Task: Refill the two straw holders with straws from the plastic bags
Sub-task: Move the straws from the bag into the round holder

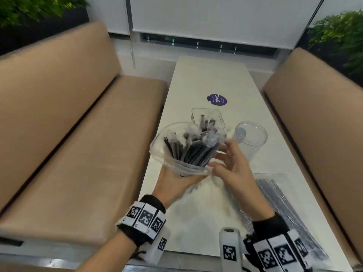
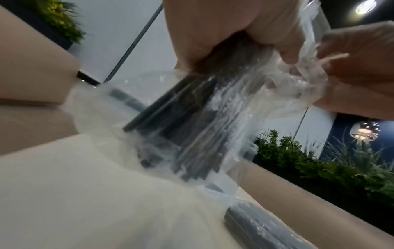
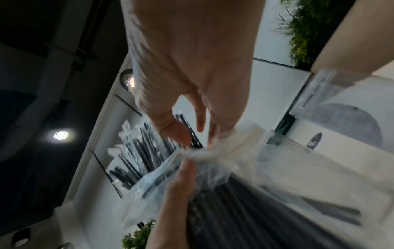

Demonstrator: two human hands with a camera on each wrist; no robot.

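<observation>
Left hand (image 1: 176, 185) grips the open bag (image 1: 172, 146) from below, fingers curled round the black straws (image 1: 193, 152) inside. Straws' long axis runs up and away from the person, tips toward the bag mouth. Right hand (image 1: 233, 169) pinches the bag's rim, other fingers loosely spread. Bag is raised over the table (image 1: 212, 79). Two clear holders beyond the bag: square one (image 1: 220, 113) with straws, round one (image 1: 255, 142) to its right. Second bag (image 1: 284, 197) lies flat on the table, nearer than the round holder.
</observation>
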